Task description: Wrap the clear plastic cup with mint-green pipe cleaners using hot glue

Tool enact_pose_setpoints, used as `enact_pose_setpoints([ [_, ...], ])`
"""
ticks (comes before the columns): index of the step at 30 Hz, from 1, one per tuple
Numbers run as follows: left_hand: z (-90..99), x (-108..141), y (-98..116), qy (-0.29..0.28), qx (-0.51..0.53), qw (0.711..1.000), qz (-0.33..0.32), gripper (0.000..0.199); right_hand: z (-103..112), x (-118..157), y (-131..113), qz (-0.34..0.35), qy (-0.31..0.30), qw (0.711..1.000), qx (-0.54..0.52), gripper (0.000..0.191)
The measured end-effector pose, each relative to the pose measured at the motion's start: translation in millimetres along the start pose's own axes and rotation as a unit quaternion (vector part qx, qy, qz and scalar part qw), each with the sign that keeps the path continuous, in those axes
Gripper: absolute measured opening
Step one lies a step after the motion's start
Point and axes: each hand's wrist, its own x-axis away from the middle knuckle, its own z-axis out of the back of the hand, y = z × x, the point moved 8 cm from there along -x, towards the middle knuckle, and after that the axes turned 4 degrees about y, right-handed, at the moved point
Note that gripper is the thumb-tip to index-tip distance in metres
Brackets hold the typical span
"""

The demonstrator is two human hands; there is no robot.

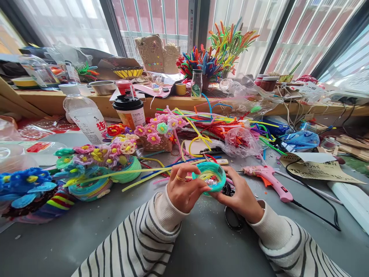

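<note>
Above the grey table, a round turquoise ring-shaped piece (219,177) is held up between my two hands. My left hand (186,186) is closed on its left edge, thumb and fingers pinched at the rim, with a gold ring on one finger. A pale yellow pipe cleaner (123,174) runs leftward from behind this hand; whether the fingers hold it I cannot tell. My right hand (240,196) grips the right side of the turquoise ring, thumb below and fingers behind. Black-handled scissors (233,219) lie just under my right hand, partly hidden by it.
Pipe-cleaner flower baskets (125,169) stand at the left, near a plastic bottle (83,115) and a lidded cup (129,111). Piled pipe cleaners (201,125) lie behind my hands. A pink glue gun (272,181) with a black cord rests at the right, beside brown paper (323,167).
</note>
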Motion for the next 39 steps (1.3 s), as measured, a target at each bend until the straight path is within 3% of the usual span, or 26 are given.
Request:
enact_pose_setpoints([
  [6,-3.1,1.8,-18.5,-0.031,0.043,0.993,0.103,0.038,-2.9,0.2,9.8,-0.047,-0.008,0.997,-0.053,0.048],
  [13,-7.2,-0.3,-13.6,-0.044,0.030,0.994,0.094,0.011,-3.3,0.0,9.6,-0.043,-0.006,0.998,-0.046,0.049],
  [18,-7.4,0.5,-14.0,-0.038,0.040,0.995,0.088,0.020,-2.3,0.8,3.2,-0.024,-0.008,0.999,-0.031,0.046],
  [21,-3.4,1.1,-21.7,-0.033,0.083,0.988,0.125,0.024,-1.5,0.7,8.2,-0.046,-0.016,0.995,-0.089,0.046],
  [24,4.3,1.9,-35.9,0.007,0.158,0.970,0.184,0.028,-5.4,-0.2,14.9,-0.073,-0.050,0.974,-0.207,0.049],
  [27,10.5,3.6,-49.9,0.081,0.250,0.935,0.238,0.019,-15.5,1.1,13.2,-0.080,-0.122,0.934,-0.325,0.052],
  [31,4.9,13.8,-67.4,0.166,0.371,0.843,0.352,0.012,-24.4,6.0,7.3,-0.090,-0.181,0.899,-0.388,0.054],
  [36,-10.0,22.4,-71.8,0.162,0.470,0.741,0.451,0.027,-26.6,9.3,3.8,-0.093,-0.196,0.896,-0.387,0.060],
  [39,-13.8,22.7,-69.9,0.142,0.501,0.713,0.470,0.029,-25.5,9.0,4.6,-0.090,-0.194,0.903,-0.373,0.065],
])
